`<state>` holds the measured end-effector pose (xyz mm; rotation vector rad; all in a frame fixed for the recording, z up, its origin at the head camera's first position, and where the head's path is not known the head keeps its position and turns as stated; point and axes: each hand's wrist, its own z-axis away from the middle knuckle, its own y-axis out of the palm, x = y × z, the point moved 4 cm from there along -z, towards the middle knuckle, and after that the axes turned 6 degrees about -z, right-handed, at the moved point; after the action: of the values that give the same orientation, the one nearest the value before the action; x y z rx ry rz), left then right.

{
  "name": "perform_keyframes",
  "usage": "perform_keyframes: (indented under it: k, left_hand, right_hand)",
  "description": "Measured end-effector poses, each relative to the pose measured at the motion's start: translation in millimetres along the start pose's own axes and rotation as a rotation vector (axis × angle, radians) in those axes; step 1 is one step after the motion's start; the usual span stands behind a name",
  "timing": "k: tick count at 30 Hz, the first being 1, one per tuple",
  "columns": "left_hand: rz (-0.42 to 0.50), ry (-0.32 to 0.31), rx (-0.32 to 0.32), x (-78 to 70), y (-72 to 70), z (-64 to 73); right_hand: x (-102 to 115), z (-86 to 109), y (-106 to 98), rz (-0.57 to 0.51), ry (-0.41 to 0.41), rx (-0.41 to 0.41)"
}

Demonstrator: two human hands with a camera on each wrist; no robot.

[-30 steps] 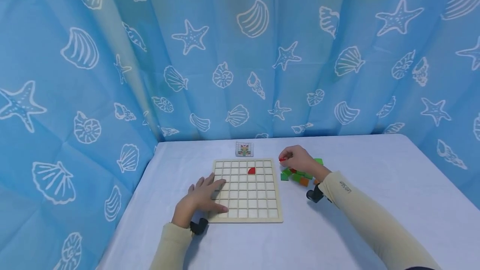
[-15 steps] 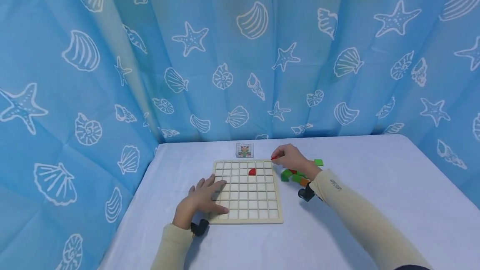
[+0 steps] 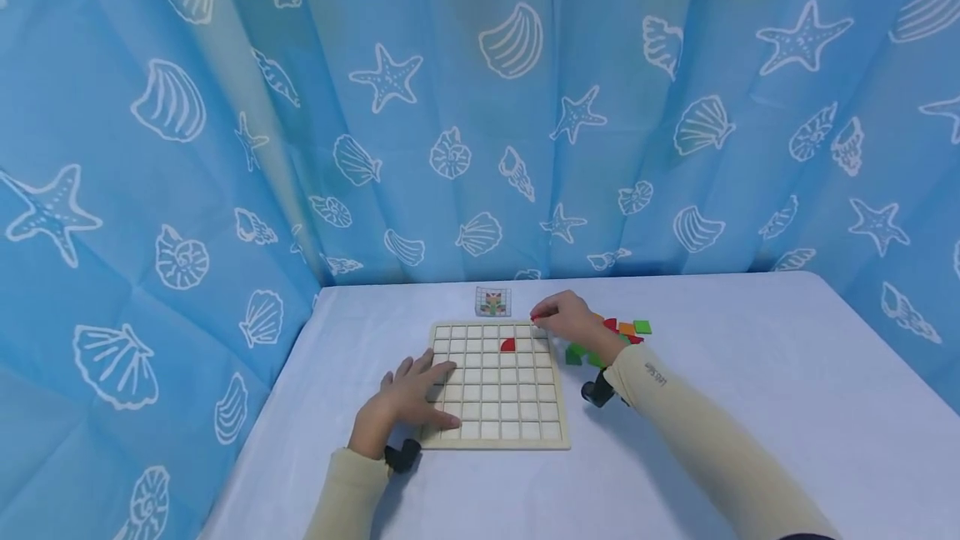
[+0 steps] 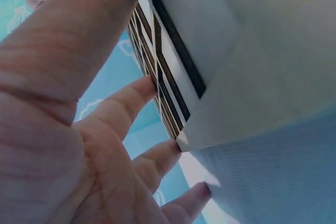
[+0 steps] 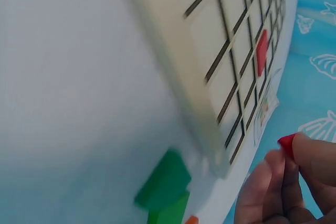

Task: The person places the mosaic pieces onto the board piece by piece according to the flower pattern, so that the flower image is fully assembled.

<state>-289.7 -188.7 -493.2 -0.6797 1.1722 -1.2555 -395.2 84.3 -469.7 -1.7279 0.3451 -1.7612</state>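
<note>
A pale wooden grid board (image 3: 495, 443) lies on the table, with one red quarter-circle tile (image 3: 508, 345) in a cell of its upper part. My left hand (image 3: 408, 397) rests on the board's left side, fingers spread over the edge and cells. In the left wrist view, its fingertips (image 4: 170, 149) touch the board's frame. My right hand (image 3: 573, 323) is over the board's far right corner and pinches a small red tile (image 5: 287, 144) between thumb and fingers. Most of that tile is hidden by the fingers.
Green, red and orange tiles (image 3: 642, 327) lie in a loose pile right of the board, partly under my right wrist. A small pattern card (image 3: 492, 302) with a grid picture lies behind the board. A blue shell-print curtain (image 3: 480, 107) hangs at the table's back.
My right hand has moved left from the tile pile to the board's far right corner, carrying the red tile. More of the pile shows now. The left hand stays on the board.
</note>
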Motion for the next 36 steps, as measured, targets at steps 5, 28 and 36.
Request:
perform_keyframes:
  k: [5,28,36]
  left_hand:
    - [0.001,0.016,-0.004,-1.3,1.4,3.9]
    - [-0.007,0.015,-0.014,-4.4,-8.4,7.0]
    - [0.000,0.015,-0.016,-5.9,-7.4,5.5]
  right_hand:
    - [0,4.4,9,-0.016,0.028,-0.010]
    - [14,-0.7,33,-0.034,-0.049,-0.014]
    - [17,-3.3,41,-0.066,-0.094,0.025]
